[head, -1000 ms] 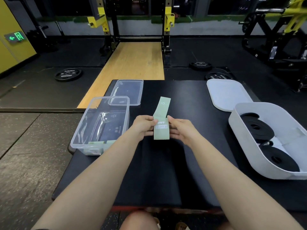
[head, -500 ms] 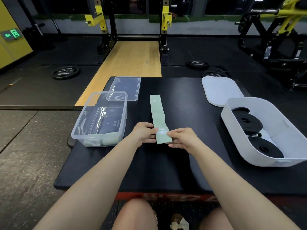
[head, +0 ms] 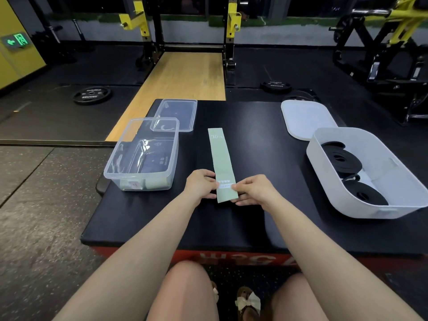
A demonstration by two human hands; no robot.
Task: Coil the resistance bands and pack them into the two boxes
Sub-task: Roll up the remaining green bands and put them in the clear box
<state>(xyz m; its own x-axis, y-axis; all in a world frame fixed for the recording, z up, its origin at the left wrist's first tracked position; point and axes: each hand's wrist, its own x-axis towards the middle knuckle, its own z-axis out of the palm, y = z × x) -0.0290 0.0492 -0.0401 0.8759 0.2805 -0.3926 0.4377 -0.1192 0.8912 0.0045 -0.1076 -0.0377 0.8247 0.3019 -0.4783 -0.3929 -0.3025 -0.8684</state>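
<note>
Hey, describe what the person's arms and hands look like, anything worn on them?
Both arms are bare to the frame's edge: no sleeves show. The left hand and right hand wear no gloves, and no rings, watch or wristbands are visible.

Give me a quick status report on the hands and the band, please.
Left hand and right hand pinching near end of green band. Band flat, uncoiled. Nothing in the way.

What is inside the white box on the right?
The white box holds coiled black bands, at least two coils. A pale patch of the floor shows between them; anything under the coils is hidden.
</note>
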